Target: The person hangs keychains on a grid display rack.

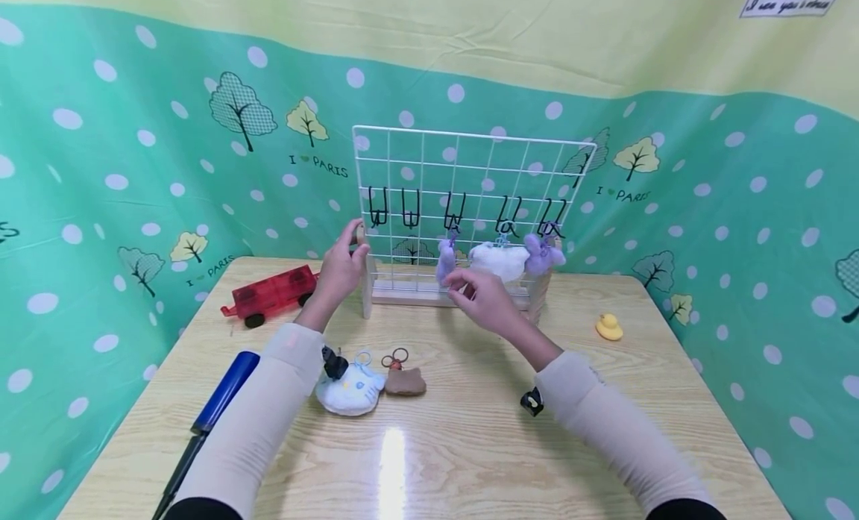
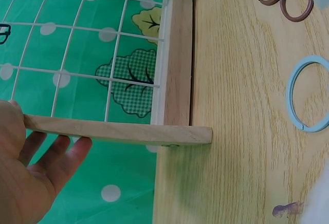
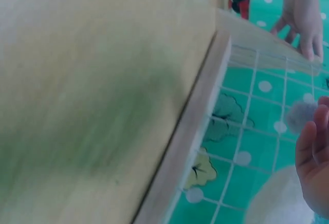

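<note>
My left hand (image 1: pixel 344 265) holds the wooden side post (image 2: pixel 123 131) of a white wire grid rack (image 1: pixel 470 136). In the left wrist view its fingers lie against one face of the post. Close to a small purple plush keychain (image 1: pixel 446 262) on a middle hook is my right hand (image 1: pixel 479 300), fingers loosely bent, with nothing seen between them; contact with the plush cannot be told. Beside that plush hang a white plush keychain (image 1: pixel 499 262) and another purple plush keychain (image 1: pixel 543 254). The two leftmost black hooks (image 1: pixel 411 210) carry no plush.
On the table in front lie a white cat-face plush keychain (image 1: pixel 350 392) and a brown plush keychain (image 1: pixel 406 382). A red toy wagon (image 1: pixel 271 292) stands at left, near a blue-and-black stick-like object (image 1: pixel 228 389). A yellow toy duck (image 1: pixel 608 327) sits at right.
</note>
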`<act>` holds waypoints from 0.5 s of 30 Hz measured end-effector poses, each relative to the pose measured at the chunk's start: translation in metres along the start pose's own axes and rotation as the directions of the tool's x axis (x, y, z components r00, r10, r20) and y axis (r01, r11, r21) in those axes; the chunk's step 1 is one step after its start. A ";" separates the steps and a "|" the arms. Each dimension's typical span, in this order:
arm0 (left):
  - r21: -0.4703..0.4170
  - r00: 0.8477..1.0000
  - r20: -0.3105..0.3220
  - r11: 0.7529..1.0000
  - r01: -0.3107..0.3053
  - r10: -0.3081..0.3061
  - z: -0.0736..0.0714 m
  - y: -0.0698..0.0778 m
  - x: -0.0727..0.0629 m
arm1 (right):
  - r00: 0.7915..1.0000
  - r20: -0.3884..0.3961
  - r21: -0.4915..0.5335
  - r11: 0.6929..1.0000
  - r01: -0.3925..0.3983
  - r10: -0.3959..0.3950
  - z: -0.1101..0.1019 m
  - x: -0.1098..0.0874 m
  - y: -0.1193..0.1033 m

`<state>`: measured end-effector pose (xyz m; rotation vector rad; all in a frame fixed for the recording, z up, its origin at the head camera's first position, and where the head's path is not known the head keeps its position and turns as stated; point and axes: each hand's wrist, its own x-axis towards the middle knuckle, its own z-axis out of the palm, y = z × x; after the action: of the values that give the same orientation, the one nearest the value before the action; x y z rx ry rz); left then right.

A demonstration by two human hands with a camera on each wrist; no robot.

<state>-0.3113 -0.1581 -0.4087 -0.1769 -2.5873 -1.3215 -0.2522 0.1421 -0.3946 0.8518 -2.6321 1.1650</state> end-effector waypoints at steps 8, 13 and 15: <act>0.004 1.000 0.004 1.000 0.002 -0.002 0.002 -0.001 0.000 | 0.984 0.167 -0.039 0.997 0.067 -0.060 0.032 -0.008 0.003; 0.002 1.000 0.003 1.000 0.005 -0.005 0.001 -0.001 0.000 | 0.964 0.258 -0.024 0.997 0.067 -0.059 0.050 -0.009 0.001; 0.005 1.000 0.001 1.000 0.000 0.000 0.001 0.000 0.000 | 0.951 0.307 -0.021 0.999 0.046 -0.038 0.058 -0.009 0.000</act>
<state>-0.3112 -0.1571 -0.4097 -0.1772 -2.5905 -1.3154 -0.2389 0.1048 -0.4376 1.1636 -2.8456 1.0576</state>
